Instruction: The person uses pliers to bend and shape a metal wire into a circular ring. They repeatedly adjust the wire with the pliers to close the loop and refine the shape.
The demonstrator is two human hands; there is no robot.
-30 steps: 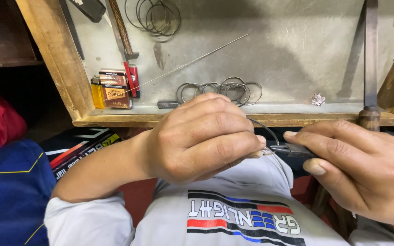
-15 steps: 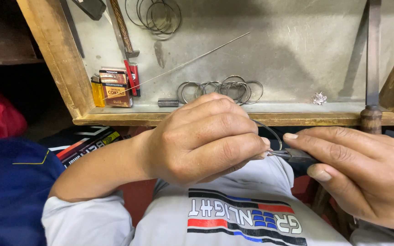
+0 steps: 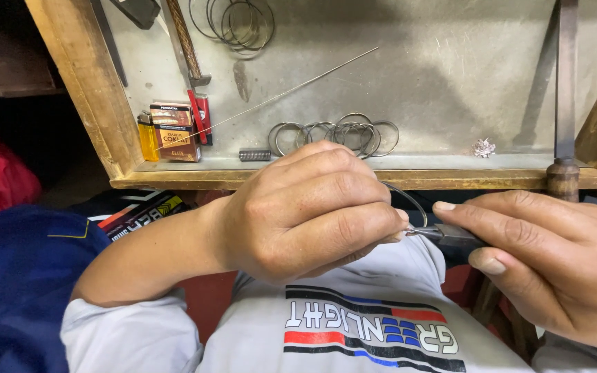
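My left hand [image 3: 305, 211] is closed in a fist over my lap, pinching a thin wire ring [image 3: 412, 200] whose arc curves out past my fingertips. My right hand [image 3: 554, 259] comes in from the right and grips small dark pliers [image 3: 454, 235], index finger stretched along them. The plier tips meet the wire right at my left fingertips. Most of the ring is hidden inside my left hand. Both hands hover just below the front edge of a wooden tray [image 3: 354, 179].
On the grey tray floor lie several finished wire rings [image 3: 340, 135], a small coil spring [image 3: 253, 155], a long straight wire [image 3: 278, 93], a yellow lighter and small boxes [image 3: 171, 131], a crumpled metal bit [image 3: 483, 147]. More rings [image 3: 233, 24] and a hammer handle [image 3: 184, 45] lie further back. A wooden-handled tool [image 3: 564, 138] stands right.
Both hands hold almost the same position; the wire loop between the fingertips and pliers has shifted slightly.
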